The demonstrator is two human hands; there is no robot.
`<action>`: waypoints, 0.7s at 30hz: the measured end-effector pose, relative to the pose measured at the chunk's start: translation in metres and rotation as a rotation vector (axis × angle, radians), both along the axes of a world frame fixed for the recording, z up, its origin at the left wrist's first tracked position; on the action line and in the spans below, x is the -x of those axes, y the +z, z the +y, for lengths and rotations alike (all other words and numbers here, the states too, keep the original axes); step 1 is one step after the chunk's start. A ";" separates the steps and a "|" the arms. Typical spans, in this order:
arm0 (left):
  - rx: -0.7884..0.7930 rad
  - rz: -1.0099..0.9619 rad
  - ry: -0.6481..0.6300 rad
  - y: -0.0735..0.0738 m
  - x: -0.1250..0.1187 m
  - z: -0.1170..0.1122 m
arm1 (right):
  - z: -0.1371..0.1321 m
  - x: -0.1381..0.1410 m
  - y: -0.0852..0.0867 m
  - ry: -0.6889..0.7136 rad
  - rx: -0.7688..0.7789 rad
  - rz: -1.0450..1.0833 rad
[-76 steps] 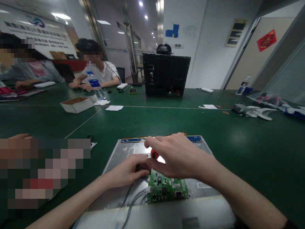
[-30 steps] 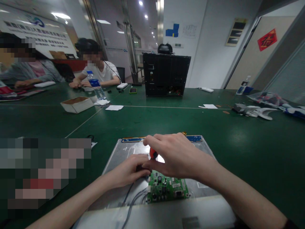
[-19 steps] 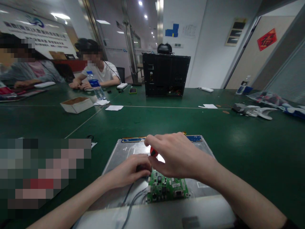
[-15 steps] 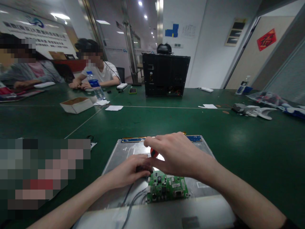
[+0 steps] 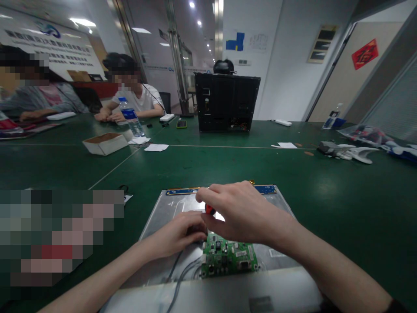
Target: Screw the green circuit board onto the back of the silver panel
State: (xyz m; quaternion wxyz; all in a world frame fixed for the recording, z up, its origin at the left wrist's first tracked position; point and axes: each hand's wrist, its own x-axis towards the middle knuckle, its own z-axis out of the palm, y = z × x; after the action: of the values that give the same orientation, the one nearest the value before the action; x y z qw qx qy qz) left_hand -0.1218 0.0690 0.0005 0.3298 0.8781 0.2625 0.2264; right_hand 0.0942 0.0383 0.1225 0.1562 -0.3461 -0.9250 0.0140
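Note:
My right hand (image 5: 236,208) is closed round the red-and-black handle of a screwdriver (image 5: 209,209); its shaft and tip are hidden by my hands. Just beside it, my left hand (image 5: 185,228) has its fingers curled at the upper left corner of a green circuit board (image 5: 230,256), and what they pinch is hidden. The board lies on the metal back of a flat display panel (image 5: 276,265). A narrow blue circuit strip (image 5: 265,189) runs along the panel's far edge. Grey cables (image 5: 179,278) trail from the board's left side toward me.
On the green table (image 5: 208,165) stand an open white box (image 5: 106,145), a water bottle (image 5: 131,119) and a black equipment case (image 5: 228,104). Grey and white parts (image 5: 345,152) lie at right. Two people sit across at left. The lower left is pixelated.
Almost nothing differs. The screwdriver handle has turned slightly in my right hand, showing more red, and the fingers of both hands have shifted a little.

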 end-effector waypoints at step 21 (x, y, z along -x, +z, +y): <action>0.031 0.033 -0.026 0.006 0.001 0.000 | 0.000 0.000 0.002 -0.018 0.021 -0.028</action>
State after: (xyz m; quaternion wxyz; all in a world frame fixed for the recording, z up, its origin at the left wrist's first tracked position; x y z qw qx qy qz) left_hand -0.1230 0.0694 0.0062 0.3418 0.8800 0.2598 0.2034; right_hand 0.0945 0.0380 0.1240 0.1397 -0.3564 -0.9237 0.0175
